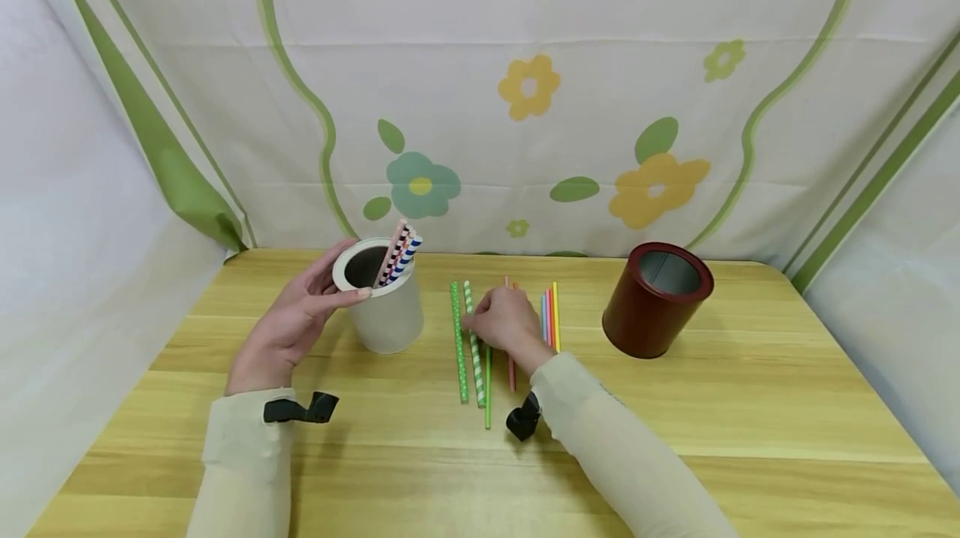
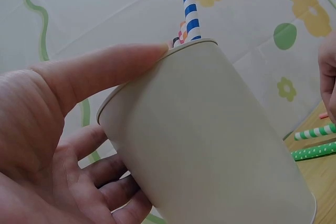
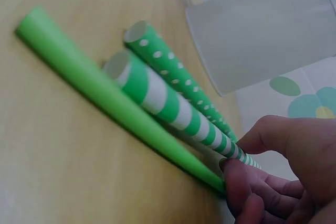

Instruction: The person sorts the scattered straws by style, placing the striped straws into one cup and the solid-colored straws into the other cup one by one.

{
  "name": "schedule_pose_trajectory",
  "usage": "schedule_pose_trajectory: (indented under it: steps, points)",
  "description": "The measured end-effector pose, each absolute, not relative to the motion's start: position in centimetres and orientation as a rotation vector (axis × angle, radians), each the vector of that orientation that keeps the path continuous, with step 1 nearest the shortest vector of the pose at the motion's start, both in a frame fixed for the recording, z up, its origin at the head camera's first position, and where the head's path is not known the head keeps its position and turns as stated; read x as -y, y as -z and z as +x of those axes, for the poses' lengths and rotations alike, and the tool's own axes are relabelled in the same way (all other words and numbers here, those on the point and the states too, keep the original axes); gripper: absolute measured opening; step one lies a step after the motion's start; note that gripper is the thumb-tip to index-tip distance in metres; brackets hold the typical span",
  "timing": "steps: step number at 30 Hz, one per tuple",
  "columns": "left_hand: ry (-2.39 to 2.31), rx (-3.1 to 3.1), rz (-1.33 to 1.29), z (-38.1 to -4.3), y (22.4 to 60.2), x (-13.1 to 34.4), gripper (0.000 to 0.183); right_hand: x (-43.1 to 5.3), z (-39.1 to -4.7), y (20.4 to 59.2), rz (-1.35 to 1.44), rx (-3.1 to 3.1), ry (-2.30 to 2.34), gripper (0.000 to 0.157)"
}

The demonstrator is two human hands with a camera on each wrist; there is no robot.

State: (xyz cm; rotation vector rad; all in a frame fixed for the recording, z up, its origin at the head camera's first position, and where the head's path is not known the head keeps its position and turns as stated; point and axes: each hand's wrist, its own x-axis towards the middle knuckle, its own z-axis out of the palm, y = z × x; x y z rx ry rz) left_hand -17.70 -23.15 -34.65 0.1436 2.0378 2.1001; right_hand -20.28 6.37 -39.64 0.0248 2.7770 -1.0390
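My left hand [image 1: 296,313] grips a white can [image 1: 388,323], thumb on the rim and fingers round its far side. Inside the can stand several patterned paper straws [image 1: 405,255], among them a blue-and-white striped one [image 2: 192,17]. My right hand [image 1: 504,320] pinches a green-and-white striped straw [image 3: 181,113] between thumb and forefinger, close over the table. To its left lies a green straw with white dots [image 1: 460,363]. A plain light green stick [image 1: 488,396] lies on the other side, partly hidden by the hand.
Right of my right hand lie several thin coloured sticks [image 1: 557,305], with a pink stick [image 1: 512,376] partly under the hand. A dark red can [image 1: 637,313] stands at the right of the wooden table [image 1: 390,463]. A flowered curtain [image 1: 465,88] hangs behind.
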Motion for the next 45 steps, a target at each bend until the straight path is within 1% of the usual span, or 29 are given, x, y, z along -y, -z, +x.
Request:
schedule_pose_trajectory:
  steps: [9, 15, 27, 38, 45]
  points:
    - [-2.098, -2.038, 0.135, -17.6, 34.7, 23.2, 0.087, -7.2, -20.4, 38.0, 0.046, -2.667, 1.274, 0.019]
    - [-2.107, -2.035, 0.145, -17.6, 34.8, 23.2, 0.087, -8.5, -20.7, 36.4, 0.066, -2.568, 1.450, 0.021]
    - [-2.093, -2.050, 0.121, -17.6, 34.6, 23.1, 0.088, -10.5, -21.3, 33.2, 0.002, -2.325, 1.833, 0.027]
    - [-2.089, -2.053, 0.125, -17.6, 34.7, 23.1, 0.087, -11.8, -21.7, 30.3, -0.105, -2.181, 2.051, 0.013]
    - [-2.095, -2.057, 0.122, -17.7, 34.6, 22.9, 0.088, -12.2, -21.9, 29.8, -0.166, -2.080, 2.218, 0.007]
